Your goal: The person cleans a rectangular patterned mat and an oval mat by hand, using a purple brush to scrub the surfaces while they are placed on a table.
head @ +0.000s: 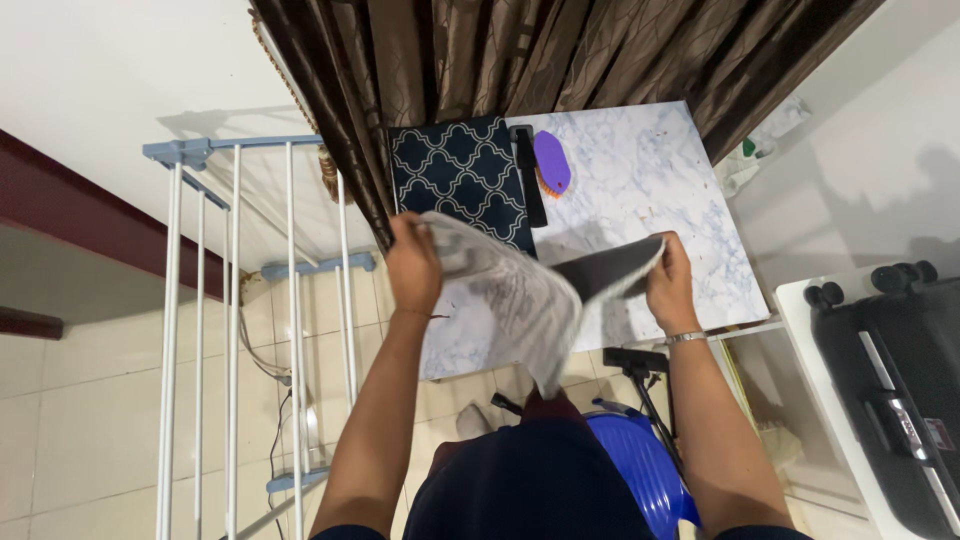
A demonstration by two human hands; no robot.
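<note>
Head view, hands: The left hand (413,262) is closed tight on one top corner of a grey cloth (520,300). The right hand (668,283) is closed tight on the other top corner. Both hands are up in the air, well apart from each other.

Head view, cloth: The grey cloth hangs between the two hands, over the front part of the marble table (660,190). It is light grey with a faint pattern. By the right hand it folds over and shows a darker grey side. The middle sags down to a point near the person's body. The cloth looks a bit blurry, so the small pattern is hard to tell.

Head view, table: The marble table is white with blue-grey swirls. A dark blue cloth with a white curvy pattern (462,180) lies flat on its left part. Just beside that cloth lies a black bar-shaped thing (528,170). A purple brush with orange bristles (551,163) lies next to it.

Head view, around: Brown curtains (500,50) hang behind the table. A white drying rack with blue joints (240,300) stands on the tiled floor to the left. A blue plastic stool (640,465) is under the table edge, near the person. A black suitcase with wheels (900,370) is at the right. The right wrist wears a thin silver bracelet (686,338).
</note>
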